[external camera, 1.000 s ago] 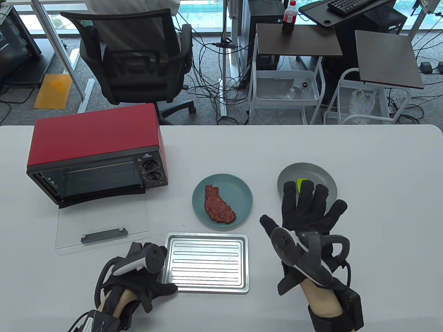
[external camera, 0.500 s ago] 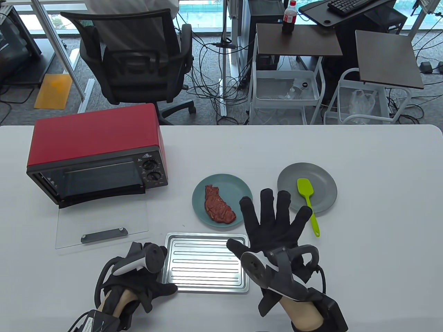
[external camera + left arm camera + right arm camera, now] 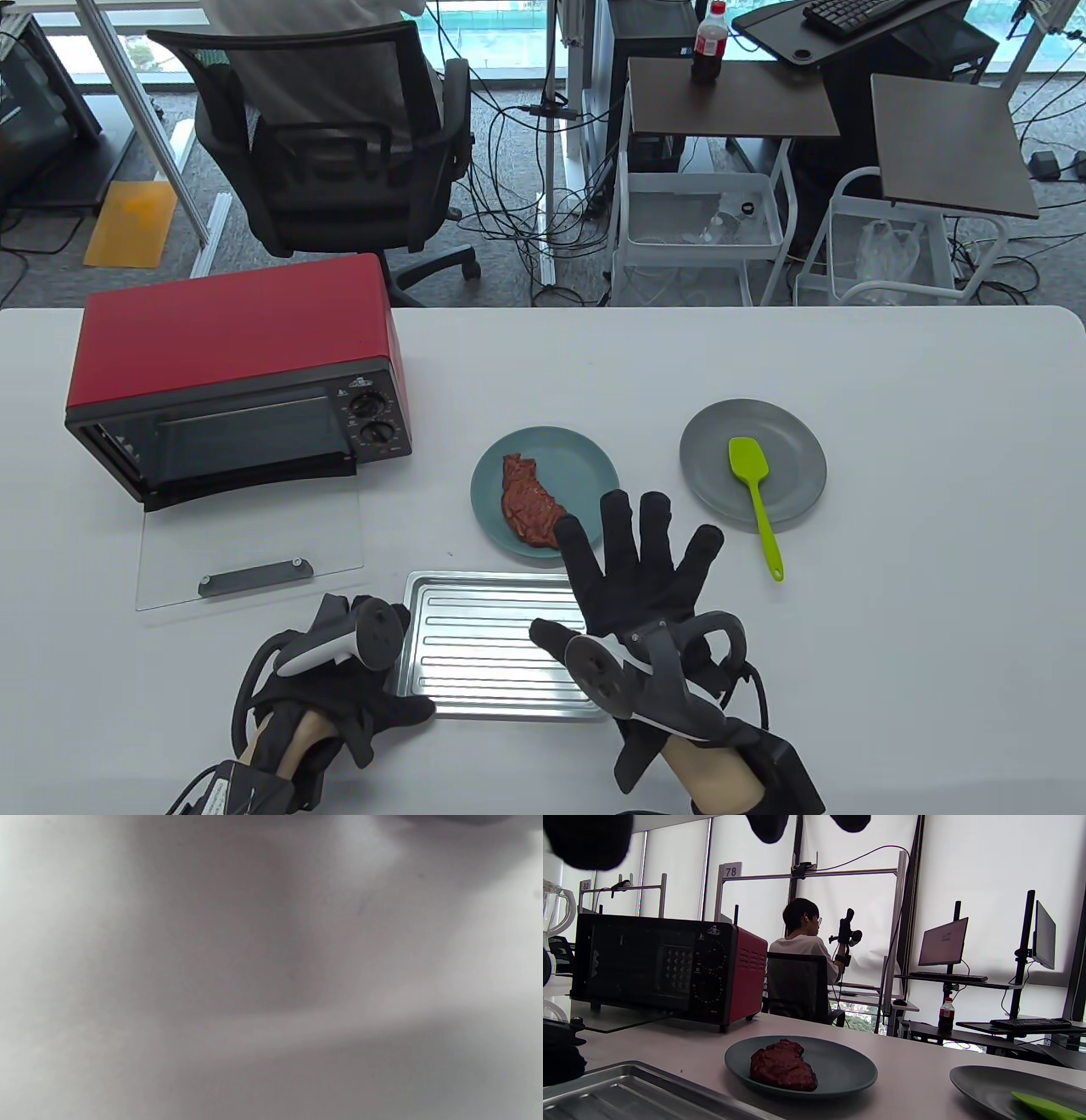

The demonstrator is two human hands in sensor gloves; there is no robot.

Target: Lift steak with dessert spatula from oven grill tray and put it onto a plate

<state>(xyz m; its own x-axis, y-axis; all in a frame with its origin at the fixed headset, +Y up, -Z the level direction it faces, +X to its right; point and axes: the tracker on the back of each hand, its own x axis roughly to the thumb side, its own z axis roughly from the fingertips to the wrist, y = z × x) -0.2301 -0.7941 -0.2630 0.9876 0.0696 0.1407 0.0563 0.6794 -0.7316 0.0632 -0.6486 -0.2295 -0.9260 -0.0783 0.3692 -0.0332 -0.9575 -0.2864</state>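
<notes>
The brown steak lies on the teal plate. Right of it, the green dessert spatula lies with its head on the grey plate and its handle on the table. The steel oven grill tray sits bare in front. My right hand hovers, fingers spread, over the tray's right end and the teal plate's near edge, holding nothing. My left hand holds the tray's left edge, thumb on its near corner. The left wrist view is only blur.
A red toaster oven stands at the left, its glass door folded down onto the table. Beyond the table's far edge are an office chair with a seated person, carts and cables.
My right hand has drawn back from over the grey plate, moving left and nearer, leaving the spatula lying there. The left hand, steak and tray have not moved.
</notes>
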